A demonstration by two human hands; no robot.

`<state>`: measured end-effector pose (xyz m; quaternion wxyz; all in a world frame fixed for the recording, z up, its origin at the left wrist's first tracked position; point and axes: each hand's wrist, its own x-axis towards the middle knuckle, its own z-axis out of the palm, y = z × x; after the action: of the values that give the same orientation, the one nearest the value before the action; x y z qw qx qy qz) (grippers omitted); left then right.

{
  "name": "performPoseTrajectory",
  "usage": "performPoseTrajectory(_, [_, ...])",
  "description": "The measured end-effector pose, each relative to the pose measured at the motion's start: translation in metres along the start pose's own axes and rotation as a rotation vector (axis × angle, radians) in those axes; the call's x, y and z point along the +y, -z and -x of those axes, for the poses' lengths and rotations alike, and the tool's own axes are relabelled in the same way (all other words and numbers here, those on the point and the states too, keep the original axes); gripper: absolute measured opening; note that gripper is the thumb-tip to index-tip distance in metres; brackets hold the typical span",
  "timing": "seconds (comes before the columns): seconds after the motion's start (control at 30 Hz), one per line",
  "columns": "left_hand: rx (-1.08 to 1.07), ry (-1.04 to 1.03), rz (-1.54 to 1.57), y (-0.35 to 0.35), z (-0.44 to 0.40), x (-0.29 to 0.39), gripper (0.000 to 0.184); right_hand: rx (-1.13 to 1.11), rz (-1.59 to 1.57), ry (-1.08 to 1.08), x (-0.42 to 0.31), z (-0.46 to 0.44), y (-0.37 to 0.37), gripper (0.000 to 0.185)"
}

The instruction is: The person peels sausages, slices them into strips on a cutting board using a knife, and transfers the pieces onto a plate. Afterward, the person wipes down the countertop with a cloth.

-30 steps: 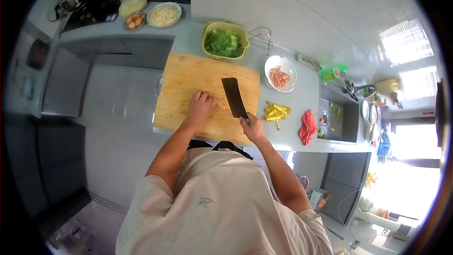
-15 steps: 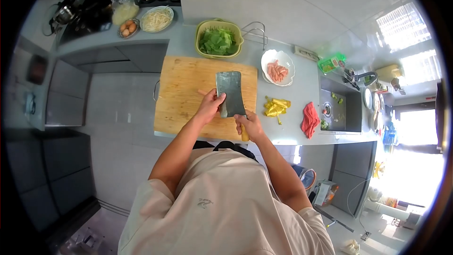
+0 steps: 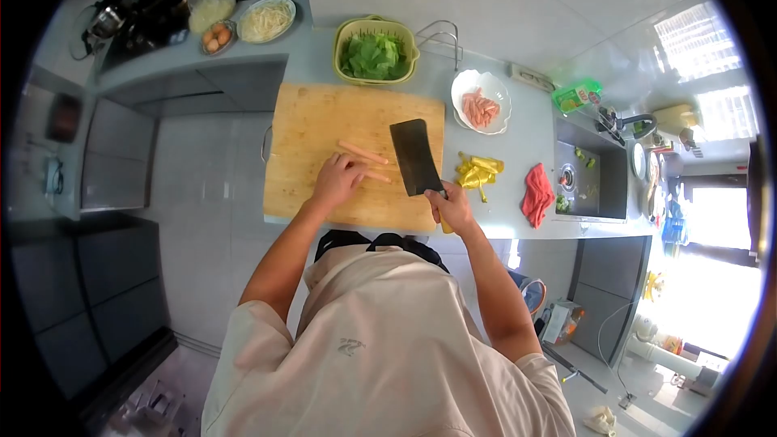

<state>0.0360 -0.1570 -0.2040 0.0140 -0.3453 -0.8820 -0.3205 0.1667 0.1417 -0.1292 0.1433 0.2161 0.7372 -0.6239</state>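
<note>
My right hand grips the yellowish handle of a cleaver. Its broad dark blade tilts over the right side of the wooden cutting board. On the board lie two long, thin pink pieces that look like sausage. The upper sausage piece lies just beyond my fingertips. My left hand, its fingers curled, closes on the left end of the lower sausage piece, hiding that end. Right of the board is a crumpled yellow wrapper.
Behind the board stand a green basket of leafy greens and a white bowl of pink strips. A red cloth lies beside the sink. At the back left are eggs and a plate of pale shreds.
My left hand has left the cleaver blade and moved down-left to the sausage on the board. The cleaver has shifted right in my right hand, uncovering the sausage pieces.
</note>
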Motion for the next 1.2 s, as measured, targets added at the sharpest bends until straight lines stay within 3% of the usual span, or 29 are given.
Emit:
performPoseTrajectory(0.13, [0.093, -0.010, -0.072, -0.006, 0.010, 0.016, 0.024, 0.110, 0.541, 0.191, -0.005, 0.008, -0.004, 0.024])
performPoseTrajectory(0.33, [0.266, 0.078, -0.292, -0.015, -0.013, 0.030, 0.021, 0.164, 0.602, 0.212, 0.001, 0.006, -0.008, 0.024])
performPoseTrajectory(0.53, [0.063, 0.076, -0.218, -0.023, -0.002, 0.027, 0.029, 0.161, 0.845, 0.275, -0.009, 0.010, -0.001, 0.020])
performPoseTrajectory(0.73, [0.097, 0.035, -0.223, -0.023, 0.005, 0.030, 0.033, 0.079, 1.078, 0.360, -0.019, 0.017, 0.005, 0.017])
performPoseTrajectory(0.83, [0.254, 0.083, -0.260, -0.044, 0.006, 0.038, 0.030, 0.072, 1.129, 0.400, -0.025, 0.013, 0.005, 0.015])
performPoseTrajectory(0.93, [0.267, 0.152, -0.238, -0.046, 0.013, 0.057, 0.032, 0.036, 1.186, 0.388, -0.031, 0.008, 0.007, 0.015])
performPoseTrajectory(1.2, [0.286, 0.094, -0.209, -0.035, 0.022, 0.069, 0.041, 0.008, 1.137, 0.373, -0.047, 0.017, 0.013, 0.016])
